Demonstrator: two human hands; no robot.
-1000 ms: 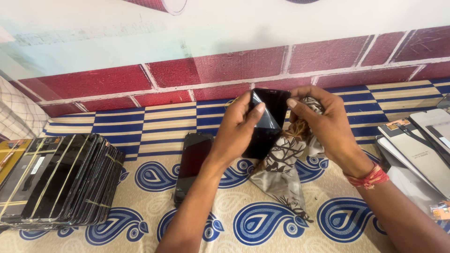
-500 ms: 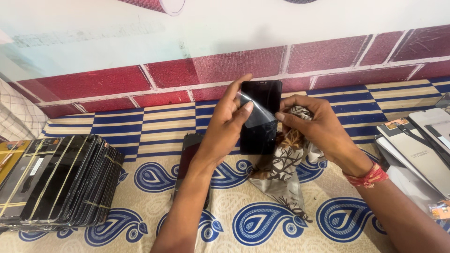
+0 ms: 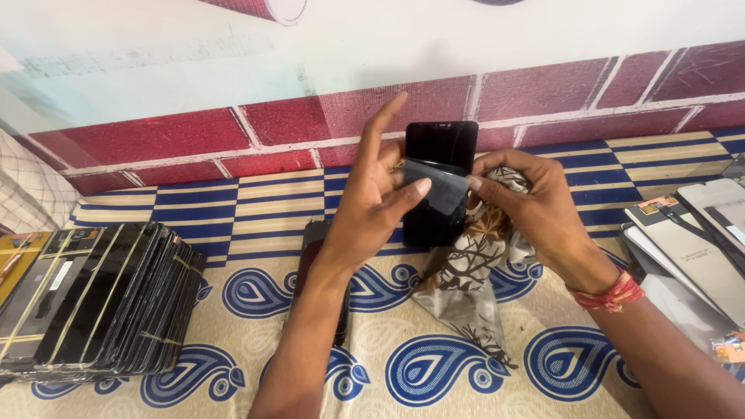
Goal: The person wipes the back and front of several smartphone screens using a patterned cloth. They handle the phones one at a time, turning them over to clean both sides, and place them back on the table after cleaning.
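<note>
Black phone screen panel (image 3: 439, 167) held upright above the patterned cloth-covered table (image 3: 256, 209): left hand (image 3: 372, 202) pinches its left edge with thumb across the glass, right hand (image 3: 535, 206) clasps the right edge together with a printed grey cloth (image 3: 473, 287). Looks thin, stiff, slick and breakable; best held by the edges. No container in sight; rubber-banded screen stack (image 3: 93, 299) at left, loose panels (image 3: 698, 248) at right.

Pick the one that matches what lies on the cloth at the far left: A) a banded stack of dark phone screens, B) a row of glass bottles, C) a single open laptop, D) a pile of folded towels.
A: a stack of dark phone screens, bundled with thin bands, lies on the patterned cloth at the far left, away from both hands.
</note>
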